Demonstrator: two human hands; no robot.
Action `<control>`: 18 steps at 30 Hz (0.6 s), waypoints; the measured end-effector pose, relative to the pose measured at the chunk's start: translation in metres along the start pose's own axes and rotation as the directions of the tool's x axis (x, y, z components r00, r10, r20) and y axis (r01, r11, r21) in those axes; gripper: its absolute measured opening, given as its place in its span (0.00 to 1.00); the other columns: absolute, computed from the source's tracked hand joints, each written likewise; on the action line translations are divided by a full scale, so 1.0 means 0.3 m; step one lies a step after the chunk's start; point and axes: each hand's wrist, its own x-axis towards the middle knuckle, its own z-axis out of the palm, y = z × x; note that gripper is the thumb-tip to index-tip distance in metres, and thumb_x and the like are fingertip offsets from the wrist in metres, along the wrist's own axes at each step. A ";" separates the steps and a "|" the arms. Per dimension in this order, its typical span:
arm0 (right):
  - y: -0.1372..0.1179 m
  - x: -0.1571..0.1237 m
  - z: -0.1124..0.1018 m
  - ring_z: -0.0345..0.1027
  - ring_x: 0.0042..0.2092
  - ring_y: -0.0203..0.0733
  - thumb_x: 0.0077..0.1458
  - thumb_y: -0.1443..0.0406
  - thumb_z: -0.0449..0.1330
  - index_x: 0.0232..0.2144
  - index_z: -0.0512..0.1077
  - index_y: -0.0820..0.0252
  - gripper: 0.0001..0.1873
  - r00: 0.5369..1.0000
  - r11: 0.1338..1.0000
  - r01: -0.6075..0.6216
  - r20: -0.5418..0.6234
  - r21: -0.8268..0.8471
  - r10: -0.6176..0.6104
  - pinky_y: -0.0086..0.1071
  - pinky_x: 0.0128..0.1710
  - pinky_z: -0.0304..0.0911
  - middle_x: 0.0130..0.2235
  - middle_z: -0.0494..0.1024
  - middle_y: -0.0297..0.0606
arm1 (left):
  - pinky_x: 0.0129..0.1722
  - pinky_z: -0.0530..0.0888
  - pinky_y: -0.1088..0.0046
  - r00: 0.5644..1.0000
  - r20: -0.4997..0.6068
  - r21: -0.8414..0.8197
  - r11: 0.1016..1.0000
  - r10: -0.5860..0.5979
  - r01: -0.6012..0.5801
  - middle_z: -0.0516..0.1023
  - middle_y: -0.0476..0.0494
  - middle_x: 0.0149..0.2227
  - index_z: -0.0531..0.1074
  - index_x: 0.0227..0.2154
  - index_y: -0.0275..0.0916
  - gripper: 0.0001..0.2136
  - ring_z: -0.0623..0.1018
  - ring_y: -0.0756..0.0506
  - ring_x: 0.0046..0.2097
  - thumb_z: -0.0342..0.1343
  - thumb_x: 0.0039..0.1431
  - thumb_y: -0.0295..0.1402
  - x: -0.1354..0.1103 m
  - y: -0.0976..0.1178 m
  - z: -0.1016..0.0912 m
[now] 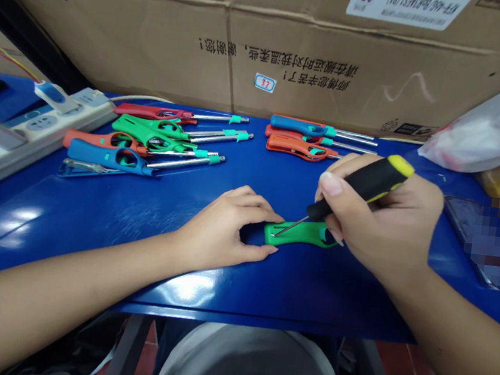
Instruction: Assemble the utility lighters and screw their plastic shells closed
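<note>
A green long-necked lighter [296, 234] lies flat on the blue table, its handle end toward my left hand [231, 227]. The thumb and index finger of that hand grip the handle end from both sides. My right hand [382, 214] is wrapped round a screwdriver [358, 185] with a black and yellow handle. The screwdriver slants down to the left, and its tip touches the lighter near the handle end. The far end of the lighter is hidden behind my right hand.
Several coloured lighters [141, 130] lie at the back left, beside a white power strip [42, 128]. More lighters [299, 148] form a group at the back centre. A large cardboard box [158, 44] walls off the rear. At right are a white plastic bag [491, 128] and a dark phone-like slab [463, 218].
</note>
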 end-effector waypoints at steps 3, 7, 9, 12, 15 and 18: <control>-0.007 0.005 -0.001 0.64 0.21 0.33 0.58 0.59 0.67 0.23 0.73 0.55 0.13 1.000 1.000 0.025 -0.001 -0.003 -0.025 0.31 0.19 0.62 0.24 0.74 0.32 | 0.52 0.72 0.59 1.000 0.004 0.005 1.000 -0.005 0.005 0.82 0.43 0.44 0.80 0.48 0.35 0.16 0.79 0.43 0.46 0.69 0.57 0.34 0.001 -0.001 0.000; -0.003 0.006 -0.004 0.65 0.20 0.33 0.58 0.61 0.68 0.24 0.73 0.55 0.12 0.999 0.999 0.040 -0.009 0.007 -0.040 0.30 0.18 0.62 0.23 0.73 0.31 | 0.51 0.73 0.61 1.000 -0.002 0.014 1.000 -0.003 0.003 0.82 0.43 0.44 0.80 0.48 0.36 0.16 0.79 0.43 0.45 0.68 0.58 0.34 0.000 0.001 0.000; 0.004 0.004 -0.006 0.64 0.19 0.32 0.59 0.61 0.67 0.25 0.73 0.55 0.11 0.998 0.999 0.053 0.023 0.002 -0.053 0.29 0.16 0.61 0.23 0.74 0.30 | 0.51 0.73 0.60 1.000 0.003 0.012 1.000 -0.001 0.001 0.83 0.43 0.44 0.80 0.47 0.36 0.15 0.79 0.43 0.45 0.68 0.58 0.34 -0.001 0.002 0.000; 0.016 0.002 -0.009 0.63 0.19 0.31 0.59 0.61 0.67 0.26 0.74 0.55 0.11 0.996 0.997 0.072 0.045 -0.016 -0.071 0.29 0.15 0.60 0.24 0.75 0.31 | 0.52 0.73 0.60 1.000 0.001 0.010 1.000 -0.001 0.001 0.83 0.43 0.44 0.80 0.48 0.36 0.15 0.79 0.43 0.45 0.68 0.58 0.34 -0.002 0.003 0.000; 0.020 0.002 -0.009 0.62 0.19 0.31 0.59 0.61 0.67 0.26 0.74 0.55 0.11 0.996 0.997 0.077 0.045 -0.022 -0.076 0.29 0.16 0.62 0.24 0.74 0.30 | 0.52 0.73 0.60 1.000 0.002 0.009 1.000 0.000 0.000 0.83 0.43 0.44 0.80 0.48 0.35 0.16 0.79 0.43 0.45 0.68 0.58 0.34 -0.003 0.001 0.001; 0.017 0.004 -0.007 0.62 0.19 0.32 0.58 0.62 0.69 0.26 0.73 0.55 0.11 0.991 0.991 0.124 0.061 -0.048 -0.121 0.30 0.19 0.65 0.21 0.71 0.28 | 0.51 0.73 0.60 1.000 -0.001 0.013 1.000 -0.001 0.001 0.82 0.43 0.44 0.80 0.47 0.35 0.15 0.78 0.42 0.46 0.68 0.58 0.34 -0.003 0.000 0.003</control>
